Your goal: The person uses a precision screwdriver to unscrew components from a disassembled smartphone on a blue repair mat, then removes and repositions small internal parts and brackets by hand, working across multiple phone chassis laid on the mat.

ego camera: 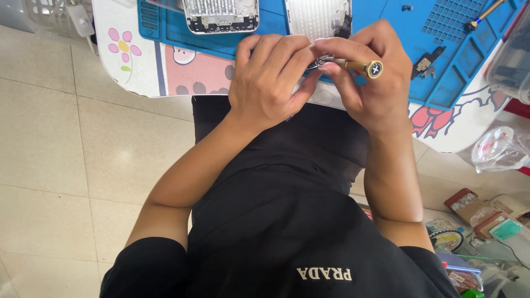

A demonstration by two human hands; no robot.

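Blue mat: lay on the white table, under both hands; ribbed trays showed along its right part.
View: head camera only, looking down over a black shirt and two bare forearms.
Left hand: curled at the table's near edge, fingers bent inward and pressed against the right hand's fingers; it seemed to pinch a small dark part between the hands, though the part was mostly hidden and I could not tell what it was.
Right hand: closed around a screwdriver, thumb and forefinger on the shaft.
Screwdriver: gold-coloured handle, round end cap with a cross mark facing the camera; tip pointed left toward the small part, tip itself hidden by the fingers.
Small part: held just above the mat's near edge, between the two hands, just in front of the second phone shell.
Phone shell: silvery, lying open on the mat beyond the left hand, apart from it.
Second shell: silvery, beside the first, just beyond the fingertips; touching or not, could not tell.
Bracket: small dark metal piece on the mat, right of the right hand, apart from it.
Second driver: gold-tipped, lying on the mat's far right corner, well apart from the hands.
Floor: pale tiles to the left.
Packets: assorted, lower right on the floor side.
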